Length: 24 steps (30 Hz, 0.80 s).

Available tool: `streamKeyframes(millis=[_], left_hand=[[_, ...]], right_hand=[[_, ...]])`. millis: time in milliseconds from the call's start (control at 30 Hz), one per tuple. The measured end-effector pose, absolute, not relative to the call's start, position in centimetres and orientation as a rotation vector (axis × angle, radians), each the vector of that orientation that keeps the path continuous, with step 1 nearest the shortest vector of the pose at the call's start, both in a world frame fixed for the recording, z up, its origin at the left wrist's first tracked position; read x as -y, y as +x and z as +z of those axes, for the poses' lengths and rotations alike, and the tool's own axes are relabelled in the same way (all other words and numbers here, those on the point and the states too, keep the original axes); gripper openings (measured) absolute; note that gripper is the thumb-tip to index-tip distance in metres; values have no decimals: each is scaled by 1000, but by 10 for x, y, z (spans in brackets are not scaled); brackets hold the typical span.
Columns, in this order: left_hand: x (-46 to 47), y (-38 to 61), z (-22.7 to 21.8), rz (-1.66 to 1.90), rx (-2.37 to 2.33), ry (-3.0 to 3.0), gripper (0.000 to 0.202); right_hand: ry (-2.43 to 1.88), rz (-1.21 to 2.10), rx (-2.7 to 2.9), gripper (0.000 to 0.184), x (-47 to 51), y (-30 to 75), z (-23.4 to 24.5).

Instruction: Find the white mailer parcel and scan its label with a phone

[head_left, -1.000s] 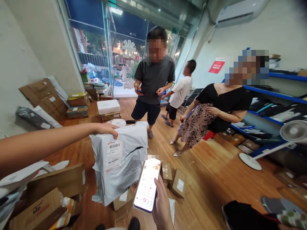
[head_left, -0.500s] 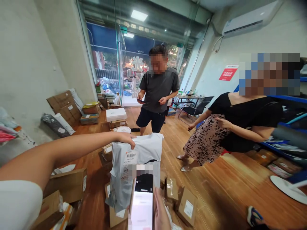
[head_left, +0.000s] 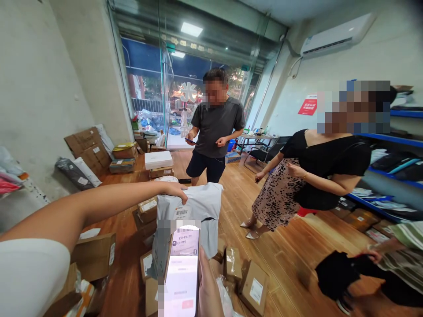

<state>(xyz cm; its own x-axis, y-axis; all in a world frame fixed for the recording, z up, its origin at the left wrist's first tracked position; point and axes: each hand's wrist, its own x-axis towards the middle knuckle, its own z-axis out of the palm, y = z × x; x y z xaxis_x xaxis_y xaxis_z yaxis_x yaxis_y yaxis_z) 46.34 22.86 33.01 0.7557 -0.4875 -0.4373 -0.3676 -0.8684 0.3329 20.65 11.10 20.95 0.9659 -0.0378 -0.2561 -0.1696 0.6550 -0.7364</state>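
Left hand (head_left: 176, 192) fingers pinch the grey parcel (head_left: 194, 211); right hand (head_left: 208, 290), half cut off, grips a phone (head_left: 181, 273).

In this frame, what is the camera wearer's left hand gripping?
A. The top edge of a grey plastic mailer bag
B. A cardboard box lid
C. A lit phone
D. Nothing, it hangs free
A: the left hand pinches the top edge of the grey mailer bag, which stands upright above the small boxes on the floor, while the right hand holds up the phone with its screen lit.
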Motion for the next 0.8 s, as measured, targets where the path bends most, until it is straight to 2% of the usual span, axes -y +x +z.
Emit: streamKeyframes(millis=[500,667,800], left_hand=[[-220,460,332,-761,669,2806,103],[-212,446,328,-729,702,2866,105],[-208,443,307,-701,709,2944,107]], right_hand=[[-605,152,-288,86,-117,201,250],[-515,191,-375,75,-122,214,234],[-448,220,-558,74,-126,232,212]])
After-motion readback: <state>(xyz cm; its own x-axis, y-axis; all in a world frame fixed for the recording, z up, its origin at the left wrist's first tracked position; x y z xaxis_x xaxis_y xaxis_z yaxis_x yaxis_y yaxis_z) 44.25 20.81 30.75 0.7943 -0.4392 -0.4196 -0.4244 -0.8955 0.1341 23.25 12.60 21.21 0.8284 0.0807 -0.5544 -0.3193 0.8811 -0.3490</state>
